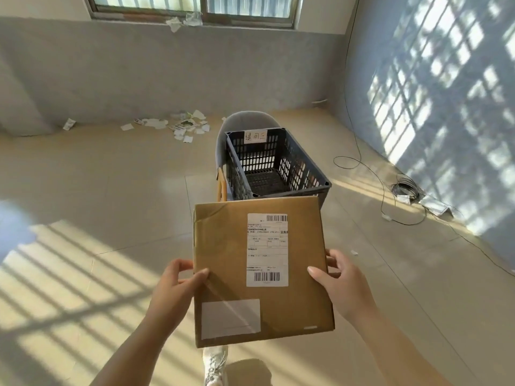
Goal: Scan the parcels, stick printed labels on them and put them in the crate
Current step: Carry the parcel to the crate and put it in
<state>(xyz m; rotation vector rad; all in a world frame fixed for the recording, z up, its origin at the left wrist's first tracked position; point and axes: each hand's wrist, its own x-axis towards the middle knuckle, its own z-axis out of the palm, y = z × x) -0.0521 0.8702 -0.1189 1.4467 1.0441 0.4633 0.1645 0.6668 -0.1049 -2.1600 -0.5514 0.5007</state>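
— Sunlit tiled floor (97, 176), paper scraps (184, 126) along far wall. Whereabouts of parcel (223, 246)?
— Up in the air before crate (295, 160), label (267, 249) upward; left grip (175, 285), right grip (340, 280) curled round its side edges.
— Hidden?
— Crate's near rim, behind parcel.

Brown parcel (259, 271) with white barcoded label (267, 249); dark grey perforated crate (274, 162).

The crate (274, 162) gapes open-topped beyond the parcel (259, 271).

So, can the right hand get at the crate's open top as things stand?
Probably yes: the crate stands open just ahead, nothing in it; but the right hand and left hand both grip the parcel.
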